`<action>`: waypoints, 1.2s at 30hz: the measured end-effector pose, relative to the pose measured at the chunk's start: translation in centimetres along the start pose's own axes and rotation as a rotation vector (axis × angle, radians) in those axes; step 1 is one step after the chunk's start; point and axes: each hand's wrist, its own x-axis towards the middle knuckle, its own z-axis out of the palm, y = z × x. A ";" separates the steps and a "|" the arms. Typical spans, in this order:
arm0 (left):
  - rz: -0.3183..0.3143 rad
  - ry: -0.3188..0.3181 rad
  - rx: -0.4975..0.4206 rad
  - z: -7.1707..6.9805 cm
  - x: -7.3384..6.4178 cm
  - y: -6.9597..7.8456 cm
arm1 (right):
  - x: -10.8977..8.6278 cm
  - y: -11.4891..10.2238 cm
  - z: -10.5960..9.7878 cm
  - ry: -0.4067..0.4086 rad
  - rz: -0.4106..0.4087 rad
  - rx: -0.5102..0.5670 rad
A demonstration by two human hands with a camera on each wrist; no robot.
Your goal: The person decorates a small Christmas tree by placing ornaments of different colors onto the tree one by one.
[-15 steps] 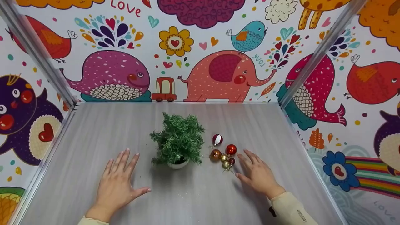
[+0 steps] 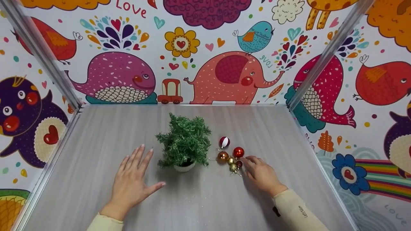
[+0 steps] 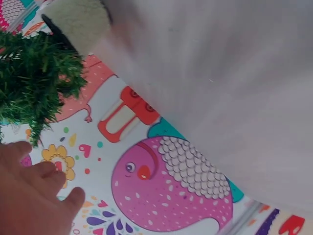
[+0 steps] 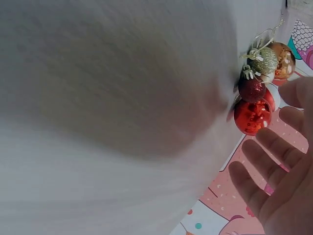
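Observation:
A small artificial Christmas tree (image 2: 186,138) stands upright in a white pot (image 2: 185,167) near the middle of the table. To its left, the left hand (image 2: 130,183) is palm down with fingers spread and thumb stretched toward the pot, holding nothing. Several bauble ornaments are clustered right of the tree: a shiny red one (image 2: 238,152), a copper one (image 2: 223,157), a dark red one (image 2: 239,164), small gold ones (image 2: 233,167) and a red-and-white striped one (image 2: 224,141). The right hand (image 2: 265,176) is beside them, fingertips right at the red and dark red baubles, fingers extended in the right wrist view.
The grey wood-look table (image 2: 106,134) is edged by metal rails (image 2: 324,173) at the sides. Walls printed with cartoon animals (image 2: 122,77) enclose the back and both sides.
The left hand has moved right and slightly away from the body, closer to the tree. Fingers of the right hand have drawn together and come nearer the baubles.

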 end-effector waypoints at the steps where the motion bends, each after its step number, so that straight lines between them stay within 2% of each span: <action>1: 0.010 0.017 -0.015 0.1 0.4 0.3 | -0.1 0.1 0.1 0.007 -0.006 0.003; 5: 0.051 0.095 -0.094 0.4 2.0 1.6 | -0.3 0.4 0.7 0.027 -0.013 0.007; 9: 0.075 0.147 -0.163 0.5 3.3 2.7 | 0.0 0.4 1.1 0.039 -0.012 0.010; 16: 0.116 0.236 -0.203 0.5 4.7 3.6 | 1.2 0.3 1.7 0.078 -0.071 0.016; 26: 0.206 0.258 -0.212 0.8 5.7 4.1 | 1.9 0.4 2.4 0.084 -0.131 -0.046; 36: 0.224 0.267 -0.204 1.1 6.0 4.4 | 1.6 0.9 1.6 0.122 -0.106 -0.031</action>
